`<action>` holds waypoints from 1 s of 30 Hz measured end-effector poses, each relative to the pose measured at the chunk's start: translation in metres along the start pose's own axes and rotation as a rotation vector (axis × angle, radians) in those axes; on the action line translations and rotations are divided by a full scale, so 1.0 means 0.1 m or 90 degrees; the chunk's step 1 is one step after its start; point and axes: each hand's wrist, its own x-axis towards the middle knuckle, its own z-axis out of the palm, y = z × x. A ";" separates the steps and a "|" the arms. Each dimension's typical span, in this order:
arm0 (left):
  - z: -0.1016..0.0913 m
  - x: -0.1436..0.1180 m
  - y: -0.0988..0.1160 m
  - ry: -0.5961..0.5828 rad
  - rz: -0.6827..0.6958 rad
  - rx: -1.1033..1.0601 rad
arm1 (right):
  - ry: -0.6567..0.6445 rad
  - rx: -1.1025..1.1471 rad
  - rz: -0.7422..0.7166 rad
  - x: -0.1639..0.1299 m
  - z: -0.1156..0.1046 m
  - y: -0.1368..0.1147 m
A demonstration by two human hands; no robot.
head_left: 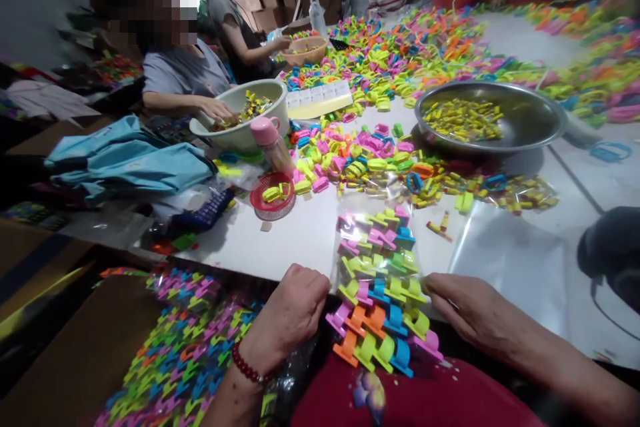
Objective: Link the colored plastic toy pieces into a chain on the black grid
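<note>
Between my hands lies a clear plastic bag (345, 267) with rows of bright curved plastic pieces (370, 287) in pink, yellow, blue, green and orange. It runs from the table over its front edge towards my lap. My left hand (300, 303), with a red bead bracelet on the wrist, is closed at the bag's left edge. On the opposite edge my right hand (463, 300) is closed, thumb and fingers pinched together. The nearest pieces stick out towards me, low in the view. Flat clear bags (510, 260) rest on the table just beyond my right hand.
Ahead are a steel bowl (535, 123) of small yellow tubes, a red basket (273, 210), a pink-capped bottle (270, 147) and heaped plastic pieces (370, 147). A co-worker's hand (220, 110) reaches into a pale basin (280, 97). Filled bags (185, 347) lie at lower left.
</note>
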 end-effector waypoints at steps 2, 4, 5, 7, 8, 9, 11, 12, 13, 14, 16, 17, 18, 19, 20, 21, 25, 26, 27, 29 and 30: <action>0.04 -0.05 0.03 -0.014 -0.004 0.009 | -0.020 -0.008 -0.001 -0.03 0.02 -0.01; 0.08 -0.10 0.06 -0.014 -0.006 0.012 | -0.040 -0.009 -0.010 -0.06 0.01 -0.05; 0.09 -0.13 0.08 -0.009 -0.004 0.009 | -0.048 -0.014 -0.017 -0.08 0.00 -0.07; 0.10 -0.18 0.11 0.009 0.000 0.004 | -0.061 -0.037 -0.035 -0.12 -0.04 -0.13; 0.09 -0.21 0.13 0.016 0.000 0.003 | -0.066 -0.053 -0.044 -0.15 -0.06 -0.15; 0.08 -0.24 0.15 0.021 -0.002 0.003 | -0.072 -0.069 -0.053 -0.17 -0.07 -0.17; 0.06 -0.29 0.20 0.018 -0.006 0.006 | -0.080 -0.087 -0.078 -0.22 -0.10 -0.20; 0.04 -0.31 0.22 0.012 -0.007 0.008 | -0.084 -0.089 -0.090 -0.24 -0.11 -0.21; 0.03 -0.33 0.24 0.006 -0.008 0.008 | -0.087 -0.088 -0.101 -0.26 -0.11 -0.22; 0.03 -0.35 0.26 0.001 -0.007 0.007 | -0.088 -0.086 -0.110 -0.28 -0.12 -0.23; 0.03 -0.39 0.30 -0.002 -0.007 0.003 | -0.078 -0.085 -0.121 -0.32 -0.13 -0.25; 0.03 -0.41 0.32 -0.004 -0.007 0.000 | -0.070 -0.087 -0.127 -0.34 -0.13 -0.27; 0.04 -0.43 0.34 -0.008 -0.008 -0.005 | -0.062 -0.092 -0.131 -0.36 -0.13 -0.28; 0.05 -0.46 0.35 -0.012 -0.008 -0.010 | -0.054 -0.099 -0.138 -0.38 -0.13 -0.29; 0.05 -0.48 0.37 -0.016 -0.009 -0.017 | -0.047 -0.106 -0.146 -0.40 -0.13 -0.30; 0.05 -0.51 0.38 -0.020 -0.008 -0.024 | -0.040 -0.115 -0.157 -0.43 -0.12 -0.31; 0.02 -0.63 0.43 -0.031 0.012 -0.060 | -0.010 -0.149 -0.220 -0.52 -0.13 -0.36; 0.00 -0.66 0.44 -0.039 0.017 -0.069 | -0.010 -0.155 -0.234 -0.53 -0.14 -0.38; -0.02 -0.69 0.46 -0.050 0.023 -0.077 | -0.010 -0.159 -0.250 -0.54 -0.15 -0.40; -0.06 -0.73 0.48 -0.064 0.038 -0.083 | -0.012 -0.168 -0.282 -0.55 -0.18 -0.45; -0.08 -0.73 0.50 -0.061 0.045 -0.078 | -0.008 -0.174 -0.298 -0.55 -0.19 -0.47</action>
